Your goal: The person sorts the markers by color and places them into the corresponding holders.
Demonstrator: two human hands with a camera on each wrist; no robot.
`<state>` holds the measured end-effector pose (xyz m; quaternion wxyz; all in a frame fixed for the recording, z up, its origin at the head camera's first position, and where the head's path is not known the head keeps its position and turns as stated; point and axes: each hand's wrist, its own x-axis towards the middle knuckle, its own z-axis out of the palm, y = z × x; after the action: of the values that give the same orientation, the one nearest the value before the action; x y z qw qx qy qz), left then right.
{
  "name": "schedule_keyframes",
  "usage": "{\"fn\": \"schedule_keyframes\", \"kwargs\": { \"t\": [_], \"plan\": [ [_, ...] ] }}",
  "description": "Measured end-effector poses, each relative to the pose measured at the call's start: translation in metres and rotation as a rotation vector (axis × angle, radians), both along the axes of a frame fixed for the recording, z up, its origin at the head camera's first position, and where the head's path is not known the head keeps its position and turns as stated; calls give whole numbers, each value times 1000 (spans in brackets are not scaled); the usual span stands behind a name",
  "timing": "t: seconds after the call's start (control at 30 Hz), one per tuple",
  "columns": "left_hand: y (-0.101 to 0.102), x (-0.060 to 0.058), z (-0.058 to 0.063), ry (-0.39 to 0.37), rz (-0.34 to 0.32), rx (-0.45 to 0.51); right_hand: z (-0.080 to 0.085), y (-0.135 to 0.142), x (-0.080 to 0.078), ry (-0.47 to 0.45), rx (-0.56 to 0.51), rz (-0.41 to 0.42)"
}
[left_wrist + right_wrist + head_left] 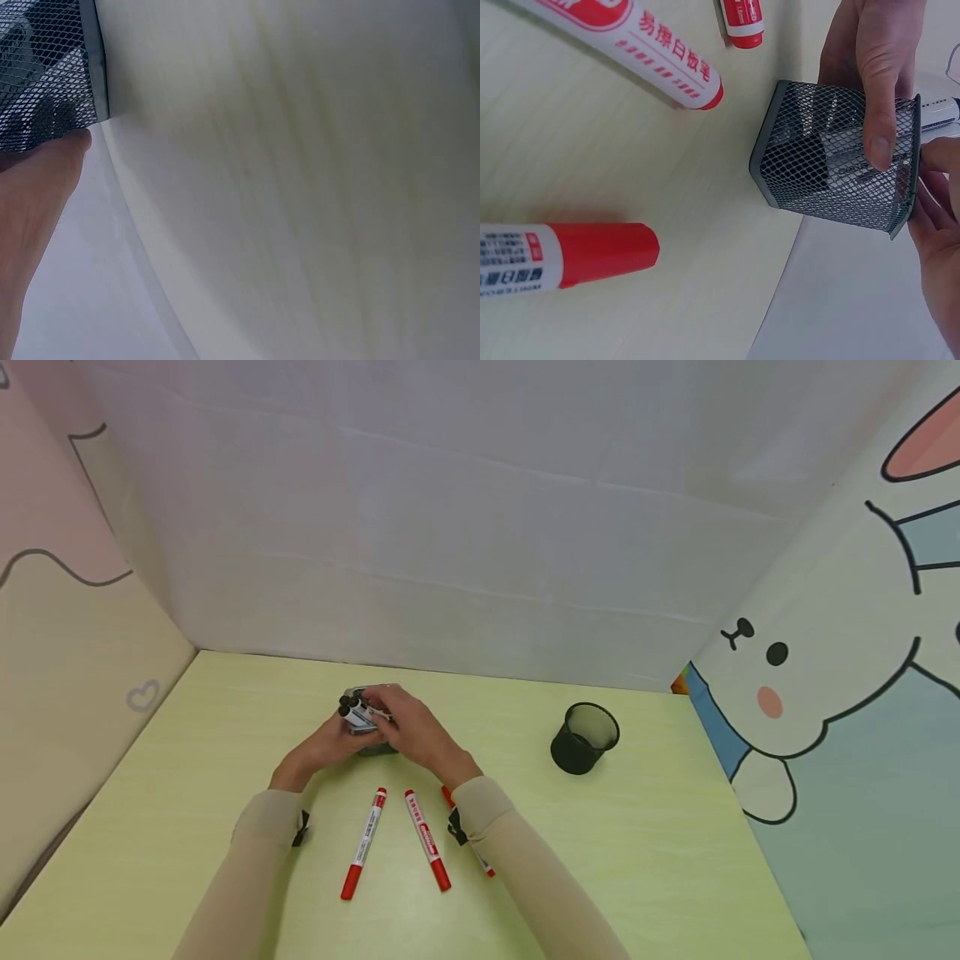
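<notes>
A dark square mesh pen holder [832, 150] stands off to the left on the table, its open top showing several white markers with black caps [348, 708]. My left hand [327, 748] grips the holder; its thumb lies against the mesh in the right wrist view. My right hand [412, 727] is over the opening, fingers and thumb bent around a black-and-white marker at the rim; the fingertips are partly hidden. Closer to me lie three red-capped whiteboard markers: a left one [364, 843], a middle one [427, 841], and a right one [486, 865] partly covered by my right wrist.
A round black mesh cup [576, 748] stands to the right on the pale yellow table [660, 860]. A white sheet [480, 543] rises behind the table, with printed cartoon panels at both sides.
</notes>
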<state>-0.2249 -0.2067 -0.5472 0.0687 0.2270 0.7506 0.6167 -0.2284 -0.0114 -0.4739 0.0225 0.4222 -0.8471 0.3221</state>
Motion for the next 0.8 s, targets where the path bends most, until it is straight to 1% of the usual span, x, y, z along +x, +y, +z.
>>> {"fn": "schedule_keyframes", "kwargs": {
  "t": [0.23,0.47,0.57,0.73,0.8],
  "plan": [
    [-2,-1,-1,-6,-25,6,1,1,2,-4,15,8],
    [-3,1,-1,-14,4,-32,0,4,5,16,34,-34],
    [-4,0,1,-24,-6,-36,-1,7,6,6,19,-49],
    [-4,0,7,-49,-30,-35,-3,11,4,-18,5,-40],
    [-4,1,8,-52,-25,-40,-4,12,3,-27,10,-38]
  ]
}}
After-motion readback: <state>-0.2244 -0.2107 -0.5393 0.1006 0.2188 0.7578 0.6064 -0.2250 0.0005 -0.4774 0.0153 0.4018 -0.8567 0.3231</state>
